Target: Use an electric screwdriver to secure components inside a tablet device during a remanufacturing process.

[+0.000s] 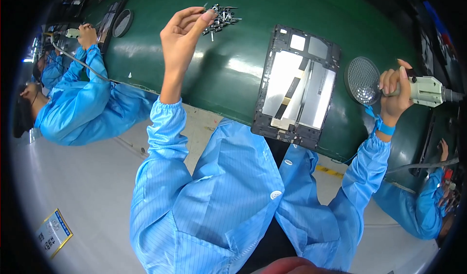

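Above the green table (301,1), my left hand (182,40) is at a heap of small black and silver metal pieces (223,20). Thumb and fingers are pinched at the heap's left edge; what exactly lies between them is too small to make out. My right hand (396,86) is wrapped around a pale electric screwdriver (428,91), whose rear end points right. Beneath its front end sits a round dish (357,72) with many tiny bits in it. Between my hands lies an opened tablet housing (316,99), dark-framed with silvery panels, at the table's near edge.
To my left a co-worker in a blue smock (92,113) sits at the same table, near another round dish (122,23). Another person's blue sleeve (418,206) shows at the lower right. A grey cable (418,166) runs there. A blue band (386,128) circles my right wrist.
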The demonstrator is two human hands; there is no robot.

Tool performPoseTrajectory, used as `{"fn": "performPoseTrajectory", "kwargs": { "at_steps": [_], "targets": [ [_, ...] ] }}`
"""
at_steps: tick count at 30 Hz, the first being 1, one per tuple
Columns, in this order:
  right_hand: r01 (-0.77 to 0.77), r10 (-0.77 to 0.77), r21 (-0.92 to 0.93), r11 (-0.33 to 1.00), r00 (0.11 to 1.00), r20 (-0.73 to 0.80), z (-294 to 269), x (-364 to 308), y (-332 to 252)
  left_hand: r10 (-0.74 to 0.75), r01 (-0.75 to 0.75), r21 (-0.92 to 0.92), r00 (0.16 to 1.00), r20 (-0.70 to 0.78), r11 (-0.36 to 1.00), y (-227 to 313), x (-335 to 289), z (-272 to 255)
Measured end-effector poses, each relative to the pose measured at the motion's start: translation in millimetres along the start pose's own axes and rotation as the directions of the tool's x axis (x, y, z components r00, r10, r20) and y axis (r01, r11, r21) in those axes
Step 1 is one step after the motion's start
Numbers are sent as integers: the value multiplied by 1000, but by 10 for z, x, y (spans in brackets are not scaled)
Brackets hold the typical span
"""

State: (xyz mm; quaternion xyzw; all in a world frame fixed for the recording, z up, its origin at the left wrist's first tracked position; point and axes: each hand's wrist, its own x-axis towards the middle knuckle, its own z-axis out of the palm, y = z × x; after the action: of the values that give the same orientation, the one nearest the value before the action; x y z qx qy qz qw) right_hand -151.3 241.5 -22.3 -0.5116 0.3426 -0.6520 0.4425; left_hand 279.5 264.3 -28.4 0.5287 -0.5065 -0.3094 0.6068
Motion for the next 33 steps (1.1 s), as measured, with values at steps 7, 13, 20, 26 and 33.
{"fn": "performPoseTrajectory", "kwargs": {
  "at_steps": [7,13,20,26,33],
  "targets": [
    [-4,4,-15,1000,999,-35,58,-19,-53,-45,29,51,936,348,998,-149,143,523],
    [-20,19,-19,1000,998,-61,70,-24,-28,-145,-44,304,808,571,952,-226,278,765],
    [-9,8,-10,1000,999,-46,54,-20,-68,-78,-141,318,806,587,938,-317,336,893],
    [-13,14,22,1000,999,-40,42,-18,-46,-174,-130,423,776,607,896,-282,360,892],
    [-15,15,4,1000,999,-38,71,17,-3,-182,131,127,768,614,983,-400,268,845]
  ]
}}
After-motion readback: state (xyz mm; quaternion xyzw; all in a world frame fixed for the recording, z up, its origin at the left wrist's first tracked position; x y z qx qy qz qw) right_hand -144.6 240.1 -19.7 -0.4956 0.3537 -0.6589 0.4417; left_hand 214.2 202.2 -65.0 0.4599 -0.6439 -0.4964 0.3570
